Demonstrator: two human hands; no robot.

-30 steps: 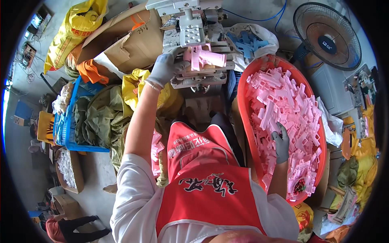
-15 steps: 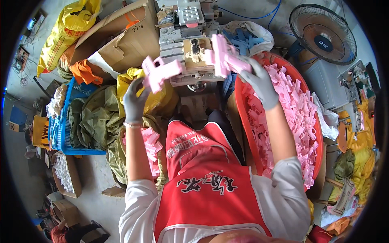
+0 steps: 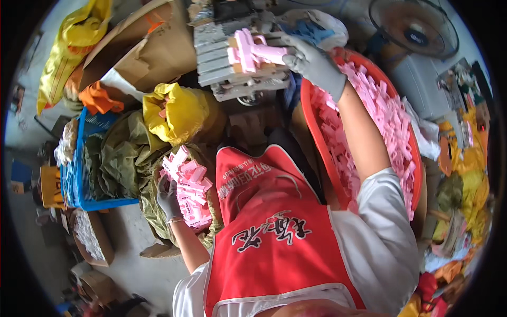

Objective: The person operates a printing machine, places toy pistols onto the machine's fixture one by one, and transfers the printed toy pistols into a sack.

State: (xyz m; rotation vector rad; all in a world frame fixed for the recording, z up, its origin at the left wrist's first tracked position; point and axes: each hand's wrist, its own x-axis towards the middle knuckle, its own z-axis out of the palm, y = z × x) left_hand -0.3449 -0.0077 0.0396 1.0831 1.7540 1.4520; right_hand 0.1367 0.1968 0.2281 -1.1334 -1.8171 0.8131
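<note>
Pink toy gun (image 3: 251,51) lies on its side on top of the gray machine (image 3: 210,55), high up in the head view. The right grip (image 3: 315,66), in a gray glove, is closed on the handle end of it. The left grip (image 3: 169,201), in a gray glove too, is far down at the side of a green sack (image 3: 153,224), right by a pile of pink pieces (image 3: 193,195). Its fingers are a bit bent, but I cannot tell if they hold a piece. On the right is a big red tub (image 3: 311,124), full of more pink pieces. A yellow bag (image 3: 179,116) and a blue basket (image 3: 80,158) are on the left side.
</note>
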